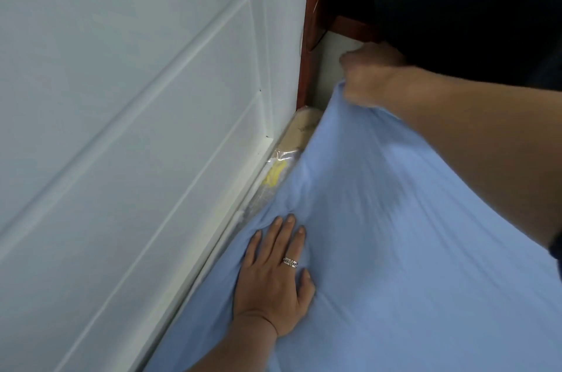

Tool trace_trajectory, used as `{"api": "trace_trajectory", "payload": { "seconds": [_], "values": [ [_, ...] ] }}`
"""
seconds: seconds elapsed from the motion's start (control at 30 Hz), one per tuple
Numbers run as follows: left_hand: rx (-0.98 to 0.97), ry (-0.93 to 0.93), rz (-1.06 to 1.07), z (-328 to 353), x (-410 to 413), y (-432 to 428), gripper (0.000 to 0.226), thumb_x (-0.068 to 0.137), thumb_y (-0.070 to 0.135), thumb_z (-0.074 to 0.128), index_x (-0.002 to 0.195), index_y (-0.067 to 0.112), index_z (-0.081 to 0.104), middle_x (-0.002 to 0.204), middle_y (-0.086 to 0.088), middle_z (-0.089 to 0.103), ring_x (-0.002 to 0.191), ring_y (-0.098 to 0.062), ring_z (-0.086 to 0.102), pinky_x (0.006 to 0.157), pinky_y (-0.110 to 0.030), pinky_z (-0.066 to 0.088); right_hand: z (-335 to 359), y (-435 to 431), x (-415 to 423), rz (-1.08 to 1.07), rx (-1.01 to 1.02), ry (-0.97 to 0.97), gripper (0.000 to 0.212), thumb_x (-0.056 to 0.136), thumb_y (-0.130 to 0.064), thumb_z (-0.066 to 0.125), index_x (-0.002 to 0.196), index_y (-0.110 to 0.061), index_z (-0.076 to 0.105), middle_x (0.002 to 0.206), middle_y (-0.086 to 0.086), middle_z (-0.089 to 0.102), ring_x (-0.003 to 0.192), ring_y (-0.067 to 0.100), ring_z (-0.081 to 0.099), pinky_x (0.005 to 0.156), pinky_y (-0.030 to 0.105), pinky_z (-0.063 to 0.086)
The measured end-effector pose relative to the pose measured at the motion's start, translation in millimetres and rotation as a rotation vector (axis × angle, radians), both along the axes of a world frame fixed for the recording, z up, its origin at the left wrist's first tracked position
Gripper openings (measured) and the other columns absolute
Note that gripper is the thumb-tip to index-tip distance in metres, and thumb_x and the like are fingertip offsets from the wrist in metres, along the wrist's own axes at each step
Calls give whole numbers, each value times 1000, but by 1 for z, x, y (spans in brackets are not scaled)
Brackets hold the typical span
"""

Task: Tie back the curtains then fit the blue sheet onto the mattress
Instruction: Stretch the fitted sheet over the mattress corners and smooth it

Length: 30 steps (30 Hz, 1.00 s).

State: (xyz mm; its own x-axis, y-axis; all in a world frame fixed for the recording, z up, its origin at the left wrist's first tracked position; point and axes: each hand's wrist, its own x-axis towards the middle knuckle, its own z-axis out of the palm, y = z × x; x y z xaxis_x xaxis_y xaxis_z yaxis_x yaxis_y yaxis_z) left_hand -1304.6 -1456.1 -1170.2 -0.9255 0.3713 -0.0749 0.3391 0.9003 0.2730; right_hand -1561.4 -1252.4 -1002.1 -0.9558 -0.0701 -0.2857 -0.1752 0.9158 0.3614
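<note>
Blue sheet [410,235]: plain light-blue cloth, spread over most of the mattress, wrinkled, far corner lifted up.
Mattress [299,131]: cream, plastic-wrapped, only its far corner and wall-side edge uncovered.

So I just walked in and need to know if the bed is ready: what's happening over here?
Not ready yet. A person is fitting the blue sheet onto the mattress. The left hand lies flat on the sheet near the white wall, pinning it down, while the right hand grips a lifted edge near the far corner. That mattress corner, partly in clear plastic, is uncovered.
</note>
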Motion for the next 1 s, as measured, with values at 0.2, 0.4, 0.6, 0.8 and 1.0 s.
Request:
{"api": "trace_trajectory", "payload": {
  "seconds": [0.2, 0.4, 0.6, 0.8, 1.0],
  "values": [
    [37, 16, 13, 4, -2, 1, 73, 78, 42, 55, 148, 21, 47, 162, 3, 29, 150, -18, 25, 117, -47, 22, -30, 1, 7, 365, 337, -271, 51, 88, -23, 52, 138, -33, 47, 134, 3, 51, 125, 29, 42, 103, 48, 38],
    [55, 9, 7, 3, -1, 2, 75, 75, 42, 57, 147, 22, 47, 161, 3, 31, 149, -19, 28, 117, -46, 22, -47, 6, 9, 189, 358, -243, 46, 93, -29, 52, 138, -29, 48, 136, 10, 45, 125, 32, 39, 94, 44, 40],
    [85, 50, 36, 2, -4, 0, 74, 75, 44, 59, 145, 20, 49, 158, 1, 36, 145, -21, 35, 116, -46, 24, -30, -11, -15, 300, -167, 237, 21, 96, -10, 51, 108, -9, 68, 111, 17, 61, 104, 36, 55, 80, 38, 39],
    [62, 40, 64, 0, -2, 1, 75, 75, 44, 60, 145, 21, 49, 159, 1, 36, 147, -22, 33, 116, -50, 24, -77, -24, 10, 36, 86, 5, 48, 95, -32, 30, 128, -18, 62, 133, 10, 51, 125, 33, 45, 98, 43, 41],
    [70, 49, 68, 0, -2, 1, 74, 76, 44, 60, 146, 22, 48, 159, 3, 34, 145, -21, 35, 115, -49, 24, -39, 4, -9, 38, -443, -147, 13, 76, -9, 54, 71, -20, 51, 78, 2, 56, 81, 27, 55, 64, 30, 38]
  ]
}}
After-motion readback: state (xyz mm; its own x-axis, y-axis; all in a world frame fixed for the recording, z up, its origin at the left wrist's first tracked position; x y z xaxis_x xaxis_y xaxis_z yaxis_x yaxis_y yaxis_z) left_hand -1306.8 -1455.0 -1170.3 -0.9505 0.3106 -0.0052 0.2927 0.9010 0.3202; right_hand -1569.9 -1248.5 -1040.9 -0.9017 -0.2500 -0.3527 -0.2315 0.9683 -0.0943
